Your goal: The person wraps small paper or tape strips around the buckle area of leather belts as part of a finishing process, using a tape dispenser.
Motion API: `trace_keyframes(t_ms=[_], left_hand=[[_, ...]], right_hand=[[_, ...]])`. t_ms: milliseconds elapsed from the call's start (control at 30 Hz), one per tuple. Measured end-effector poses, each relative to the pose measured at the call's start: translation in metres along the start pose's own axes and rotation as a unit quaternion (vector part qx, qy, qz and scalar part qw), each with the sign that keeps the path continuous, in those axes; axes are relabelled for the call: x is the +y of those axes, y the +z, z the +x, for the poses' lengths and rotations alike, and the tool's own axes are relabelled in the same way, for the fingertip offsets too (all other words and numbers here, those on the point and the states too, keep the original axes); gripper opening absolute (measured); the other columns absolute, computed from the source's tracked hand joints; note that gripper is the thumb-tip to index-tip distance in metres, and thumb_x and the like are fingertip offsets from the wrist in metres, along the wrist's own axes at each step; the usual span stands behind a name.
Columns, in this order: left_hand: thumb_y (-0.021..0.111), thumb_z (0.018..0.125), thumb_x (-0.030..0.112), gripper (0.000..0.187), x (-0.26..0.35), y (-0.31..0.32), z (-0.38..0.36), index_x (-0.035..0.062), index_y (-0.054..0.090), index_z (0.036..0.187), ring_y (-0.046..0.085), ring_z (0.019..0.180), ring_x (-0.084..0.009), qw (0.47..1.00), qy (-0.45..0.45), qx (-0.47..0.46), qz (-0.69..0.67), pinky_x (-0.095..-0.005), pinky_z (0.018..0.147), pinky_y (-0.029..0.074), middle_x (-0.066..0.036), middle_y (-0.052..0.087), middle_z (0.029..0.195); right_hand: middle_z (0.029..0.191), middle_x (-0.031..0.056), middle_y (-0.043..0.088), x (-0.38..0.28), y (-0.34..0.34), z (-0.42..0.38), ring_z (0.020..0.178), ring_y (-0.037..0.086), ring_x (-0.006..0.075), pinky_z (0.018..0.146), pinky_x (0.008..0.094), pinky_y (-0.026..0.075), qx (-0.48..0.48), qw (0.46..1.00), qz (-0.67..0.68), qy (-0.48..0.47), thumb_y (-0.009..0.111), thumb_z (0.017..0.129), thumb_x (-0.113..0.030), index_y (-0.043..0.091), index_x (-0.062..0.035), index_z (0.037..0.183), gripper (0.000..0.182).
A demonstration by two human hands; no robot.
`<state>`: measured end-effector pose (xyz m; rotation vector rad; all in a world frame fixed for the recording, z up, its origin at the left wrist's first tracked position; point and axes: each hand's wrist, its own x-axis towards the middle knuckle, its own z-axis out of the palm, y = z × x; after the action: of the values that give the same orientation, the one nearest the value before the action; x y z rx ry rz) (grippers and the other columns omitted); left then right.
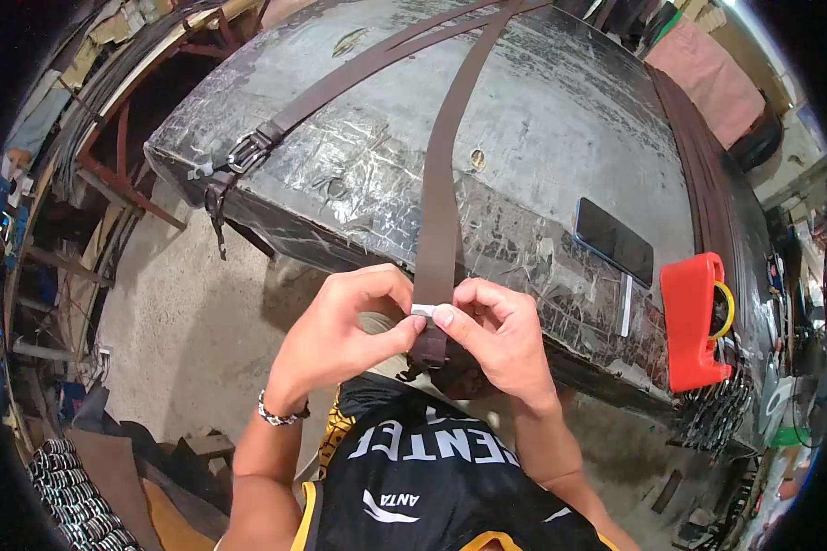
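A dark brown belt point(439, 202) runs down the table and over its near edge, towards my body. Across it, near its lower end, lies a small white strip point(424, 310). From the left, my left hand point(345, 326) pinches the strip between thumb and fingers. My right hand point(501, 340) closes on the strip's other side, its thumb pressed on the white piece. Just below the hands hangs a dark belt loop and buckle part point(427, 351), partly in shadow. Another brown belt point(340, 87) with a metal buckle point(248, 151) lies to the left.
The worn, dark-covered table point(560, 119) carries a phone point(614, 241), a thin white strip point(626, 308) and a red tool point(689, 317) with a yellow ring. Several belts point(698, 156) lie along the right side, buckles point(717, 409) hanging at the corner. Stacked buckles point(78, 496) sit lower left.
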<state>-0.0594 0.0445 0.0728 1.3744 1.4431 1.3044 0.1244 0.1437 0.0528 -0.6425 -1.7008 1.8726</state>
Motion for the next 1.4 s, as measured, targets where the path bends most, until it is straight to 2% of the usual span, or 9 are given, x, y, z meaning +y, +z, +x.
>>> trace_keyframes(t_ms=[200,300,400,700,800,1000,1200,1300,1400], left_hand=[[0.073,0.082,0.007,0.018,-0.009,0.007,0.005,-0.0014,0.057,0.080,0.054,0.073,-0.0117,1.000,-0.014,0.008,-0.023,-0.0292,0.068,0.044,-0.005,0.058,0.076],[0.072,0.084,0.008,0.018,-0.015,0.011,0.005,-0.0016,0.057,0.079,0.055,0.073,-0.0118,0.999,0.032,0.028,0.019,-0.0289,0.067,0.045,-0.005,0.059,0.076],[0.071,0.085,0.008,0.018,-0.015,0.013,0.003,-0.0019,0.057,0.079,0.056,0.072,-0.0129,0.999,0.030,0.037,0.014,-0.0292,0.067,0.045,-0.006,0.061,0.076],[0.071,0.084,0.008,0.018,-0.011,0.012,0.002,-0.0024,0.057,0.079,0.057,0.069,-0.0147,0.994,0.069,0.055,0.066,-0.0306,0.065,0.045,-0.008,0.061,0.074],[0.072,0.083,0.009,0.019,-0.007,0.005,0.001,-0.0027,0.057,0.079,0.056,0.068,-0.0146,0.999,0.020,0.013,0.038,-0.0309,0.064,0.045,-0.008,0.060,0.073],[0.072,0.083,0.009,0.018,-0.008,0.010,0.004,-0.0018,0.058,0.078,0.053,0.067,-0.0120,0.998,0.018,0.043,0.049,-0.0289,0.063,0.043,-0.005,0.058,0.071],[0.066,0.093,0.010,0.018,-0.014,0.015,0.000,-0.0024,0.059,0.081,0.050,0.070,-0.0090,0.998,0.019,0.060,0.011,-0.0272,0.064,0.042,-0.002,0.059,0.075],[0.063,0.098,0.015,0.021,-0.014,0.021,-0.006,-0.0048,0.064,0.090,0.055,0.073,-0.0071,0.993,-0.023,0.093,-0.074,-0.0260,0.067,0.047,-0.002,0.060,0.075],[0.060,0.102,0.019,0.024,-0.019,0.028,-0.012,-0.0039,0.064,0.094,0.050,0.076,-0.0050,0.987,-0.022,0.119,-0.102,-0.0242,0.069,0.046,0.000,0.057,0.077]], right_hand=[[0.081,-0.0045,0.062,0.000,-0.006,0.001,0.072,0.052,0.0003,0.061,0.0188,0.042,0.012,0.999,-0.036,-0.003,0.070,0.095,-0.010,0.067,0.0014,0.094,0.012],[0.086,-0.0030,0.062,-0.002,-0.006,0.000,0.080,0.054,0.0023,0.071,0.0206,0.044,0.011,0.999,-0.021,0.021,0.070,0.094,-0.006,0.065,0.0012,0.092,0.009],[0.079,-0.0050,0.061,0.003,-0.005,0.000,0.070,0.051,-0.0003,0.059,0.0183,0.041,0.016,1.000,-0.021,-0.001,0.070,0.095,-0.010,0.067,0.0009,0.092,0.012],[0.078,-0.0061,0.060,-0.001,-0.002,0.000,0.069,0.049,-0.0011,0.057,0.0180,0.039,0.015,1.000,-0.010,-0.001,0.071,0.094,-0.010,0.067,0.0002,0.090,0.012],[0.078,-0.0069,0.059,0.004,-0.004,-0.001,0.068,0.048,-0.0013,0.056,0.0182,0.038,0.007,0.999,-0.033,0.001,0.071,0.095,-0.011,0.067,-0.0001,0.090,0.013],[0.077,-0.0074,0.059,0.002,-0.004,0.001,0.067,0.048,-0.0013,0.055,0.0181,0.037,0.018,0.999,-0.042,-0.004,0.071,0.095,-0.011,0.067,-0.0004,0.090,0.012],[0.082,-0.0051,0.061,0.001,-0.001,0.000,0.073,0.052,0.0008,0.062,0.0188,0.042,0.021,1.000,-0.011,-0.006,0.070,0.095,-0.009,0.067,0.0009,0.094,0.010],[0.084,-0.0042,0.061,-0.006,-0.002,-0.001,0.076,0.053,0.0016,0.065,0.0195,0.044,0.019,1.000,0.010,0.015,0.069,0.095,-0.008,0.066,0.0015,0.095,0.010],[0.084,-0.0039,0.062,-0.009,-0.003,-0.001,0.076,0.053,0.0016,0.066,0.0197,0.044,0.017,1.000,0.001,0.015,0.069,0.095,-0.007,0.066,0.0014,0.094,0.009]])
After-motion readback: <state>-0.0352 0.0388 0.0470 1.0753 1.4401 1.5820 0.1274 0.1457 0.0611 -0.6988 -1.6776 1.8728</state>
